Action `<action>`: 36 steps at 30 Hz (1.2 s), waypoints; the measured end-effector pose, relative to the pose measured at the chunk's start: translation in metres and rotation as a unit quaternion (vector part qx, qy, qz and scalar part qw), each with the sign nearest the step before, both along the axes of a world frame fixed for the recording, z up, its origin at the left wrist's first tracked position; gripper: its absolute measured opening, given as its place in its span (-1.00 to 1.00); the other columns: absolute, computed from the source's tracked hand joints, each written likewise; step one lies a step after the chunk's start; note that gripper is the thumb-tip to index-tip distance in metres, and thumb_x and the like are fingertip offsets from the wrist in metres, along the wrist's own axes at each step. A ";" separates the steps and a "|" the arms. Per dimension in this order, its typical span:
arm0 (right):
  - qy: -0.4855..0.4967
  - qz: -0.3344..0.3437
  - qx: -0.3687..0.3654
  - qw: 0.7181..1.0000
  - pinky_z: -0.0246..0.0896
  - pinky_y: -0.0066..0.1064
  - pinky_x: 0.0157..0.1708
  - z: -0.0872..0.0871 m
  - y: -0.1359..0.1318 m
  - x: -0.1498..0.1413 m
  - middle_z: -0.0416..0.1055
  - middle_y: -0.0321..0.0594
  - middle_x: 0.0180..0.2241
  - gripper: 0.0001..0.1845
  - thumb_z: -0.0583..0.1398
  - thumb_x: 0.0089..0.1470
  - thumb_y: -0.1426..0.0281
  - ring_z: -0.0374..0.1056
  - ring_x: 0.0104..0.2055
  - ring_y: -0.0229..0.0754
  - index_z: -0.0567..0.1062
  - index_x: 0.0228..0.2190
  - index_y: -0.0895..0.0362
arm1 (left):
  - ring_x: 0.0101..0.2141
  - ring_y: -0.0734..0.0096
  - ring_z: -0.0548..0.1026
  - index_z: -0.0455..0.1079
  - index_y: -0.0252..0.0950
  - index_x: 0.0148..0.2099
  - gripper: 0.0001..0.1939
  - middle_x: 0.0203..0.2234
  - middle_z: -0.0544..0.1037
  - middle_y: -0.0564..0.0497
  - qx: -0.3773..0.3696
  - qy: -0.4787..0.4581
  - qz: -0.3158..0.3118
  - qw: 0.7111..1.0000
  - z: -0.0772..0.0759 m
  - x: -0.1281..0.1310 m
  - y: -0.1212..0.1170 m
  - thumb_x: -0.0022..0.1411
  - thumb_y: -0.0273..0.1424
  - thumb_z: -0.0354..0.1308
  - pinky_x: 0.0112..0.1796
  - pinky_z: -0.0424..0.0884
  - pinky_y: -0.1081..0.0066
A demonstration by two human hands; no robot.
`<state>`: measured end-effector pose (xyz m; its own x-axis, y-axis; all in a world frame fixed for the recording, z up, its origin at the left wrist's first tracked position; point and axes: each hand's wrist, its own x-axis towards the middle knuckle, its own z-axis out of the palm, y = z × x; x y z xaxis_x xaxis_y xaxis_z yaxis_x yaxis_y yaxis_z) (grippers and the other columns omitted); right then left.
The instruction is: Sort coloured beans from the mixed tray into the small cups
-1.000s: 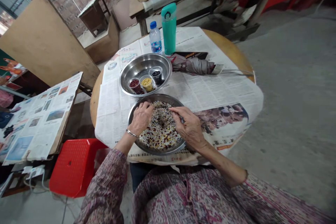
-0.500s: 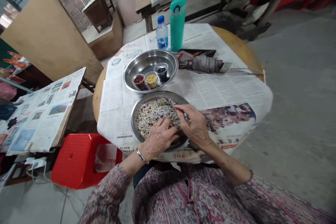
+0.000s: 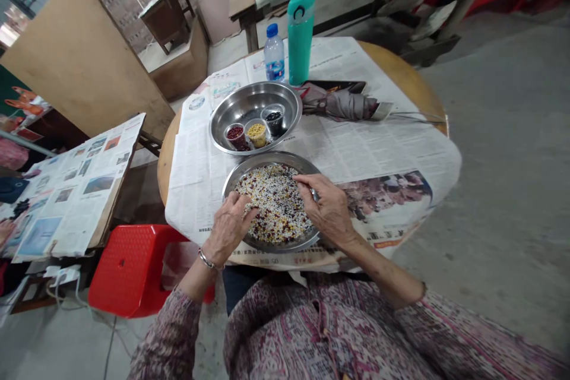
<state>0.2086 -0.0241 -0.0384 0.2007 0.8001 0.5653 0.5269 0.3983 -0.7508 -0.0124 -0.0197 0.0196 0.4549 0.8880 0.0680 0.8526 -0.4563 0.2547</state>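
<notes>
A steel pan point(image 3: 267, 160) full of mixed white, red, yellow and dark grains point(image 3: 276, 206) sits at the near edge of a newspaper-covered round table point(image 3: 401, 80). My left hand point(image 3: 228, 227) rests on the pan's left rim, fingers curled down into the grains. My right hand point(image 3: 327, 209) lies on the right rim, its fingertips bent and touching the grains. Behind the pan a steel bowl point(image 3: 249, 101) holds three small cups: red beans point(image 3: 236, 133), yellow grains point(image 3: 256, 130) and dark beans point(image 3: 273, 118).
A teal flask point(image 3: 300, 37) and a small water bottle point(image 3: 274, 61) stand at the table's back. A folded grey umbrella point(image 3: 341, 105) lies to the right of the bowl. A red plastic stool point(image 3: 129, 270) and a newspaper-covered board point(image 3: 71, 187) are on the left.
My left hand swept from the pan's far left down across the near grains, then back to the left rim. The right hand stayed on the right rim.
</notes>
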 end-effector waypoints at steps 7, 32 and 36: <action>-0.016 -0.002 -0.002 1.000 0.38 -0.14 -0.09 -0.001 0.000 0.000 0.54 -0.08 -0.23 -0.74 0.06 0.25 0.40 0.45 -0.16 -0.05 0.54 -0.18 0.13 | -0.09 0.28 0.46 0.31 -0.20 0.02 -0.74 -0.13 0.42 0.00 -0.128 0.024 -0.087 0.988 -0.002 0.031 -0.017 0.30 -0.38 0.19 -0.04 0.46 0.29; -0.005 0.002 -0.008 1.000 0.37 -0.15 -0.08 0.000 -0.001 0.000 0.54 -0.11 -0.23 -0.75 0.06 0.24 0.39 0.46 -0.15 -0.06 0.53 -0.18 0.08 | -0.08 0.21 0.38 0.40 -0.28 0.02 -0.78 -0.14 0.37 -0.10 0.057 -0.049 -0.066 0.995 -0.044 0.071 0.046 0.34 -0.40 0.13 -0.01 0.42 0.19; -0.008 -0.004 -0.005 1.000 0.37 -0.18 -0.09 -0.001 -0.001 0.000 0.54 -0.12 -0.23 -0.75 0.06 0.24 0.40 0.46 -0.16 -0.07 0.53 -0.17 0.09 | -0.10 0.23 0.37 0.43 -0.29 -0.10 -0.85 -0.16 0.38 -0.09 0.045 -0.025 -0.150 0.987 -0.037 0.081 0.025 0.38 -0.38 0.06 0.00 0.43 0.20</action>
<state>0.2091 -0.0251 -0.0399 0.1977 0.8045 0.5601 0.5412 0.3868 -0.7466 0.0687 0.0054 -0.0178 0.6905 0.7033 0.1691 0.6632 -0.7089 0.2402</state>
